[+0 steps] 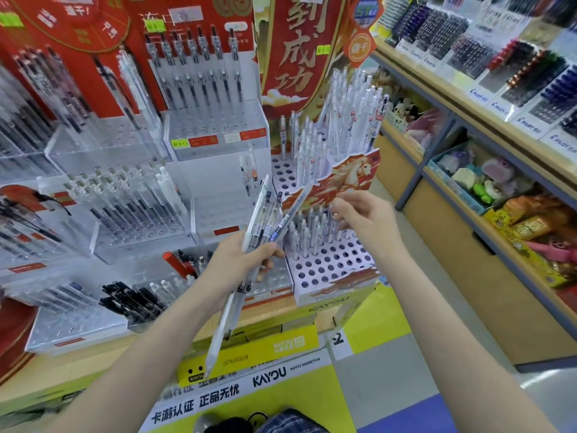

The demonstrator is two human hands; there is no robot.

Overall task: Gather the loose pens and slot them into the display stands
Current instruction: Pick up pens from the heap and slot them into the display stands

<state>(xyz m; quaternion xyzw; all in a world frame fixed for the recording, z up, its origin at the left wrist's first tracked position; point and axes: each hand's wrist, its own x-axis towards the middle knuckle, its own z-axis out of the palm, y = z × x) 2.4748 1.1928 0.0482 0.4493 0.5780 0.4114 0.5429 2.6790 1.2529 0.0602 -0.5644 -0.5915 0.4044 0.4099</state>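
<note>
A bundle of loose pens (265, 220) fans up from the gripping left hand (240, 260), just before the white holed stand (331, 267). The right hand (365, 214), fingers relaxed, holds nothing; better pinch one pen and lower it upright into a free hole near the stand's front edge.

Bare forearms, sleeveless hands (240, 260), plaid garment (290, 421) below

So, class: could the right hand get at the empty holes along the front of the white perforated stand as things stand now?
Probably yes. The right hand hovers just above the white perforated stand, its front rows of holes are open, and the left hand with its pen bundle sits off to the side.
</note>
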